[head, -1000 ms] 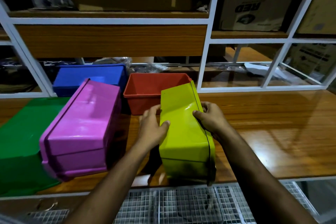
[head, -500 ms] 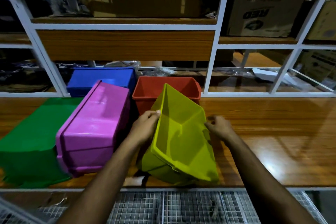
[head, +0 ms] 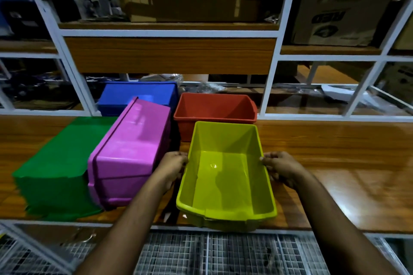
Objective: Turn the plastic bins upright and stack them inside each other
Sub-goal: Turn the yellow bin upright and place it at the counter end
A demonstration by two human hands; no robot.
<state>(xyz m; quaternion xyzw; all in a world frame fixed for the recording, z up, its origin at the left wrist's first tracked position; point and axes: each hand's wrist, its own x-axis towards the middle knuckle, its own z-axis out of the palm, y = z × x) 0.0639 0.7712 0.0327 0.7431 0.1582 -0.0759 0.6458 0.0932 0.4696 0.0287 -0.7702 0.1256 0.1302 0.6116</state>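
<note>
A yellow-green bin point(head: 225, 176) stands upright on the wooden bench, open side up, near the front edge. My left hand point(head: 172, 166) grips its left rim and my right hand point(head: 279, 166) grips its right rim. Just behind it a red bin point(head: 214, 109) stands upright and empty. To the left, a pink bin point(head: 131, 152) lies upside down, tilted against a green bin point(head: 58, 163) that is also upside down. A blue bin point(head: 138, 96) sits upside down behind the pink one.
The wooden bench point(head: 335, 163) stretches to the right of the bins. A white-framed shelf unit point(head: 268, 78) with cardboard boxes point(head: 342, 15) rises right behind the bench. Wire mesh point(head: 212, 254) lies below the front edge.
The yellow-green bin has been rolled from its side to upright, open side up. My hands moved from its bottom and edge to its two side rims.
</note>
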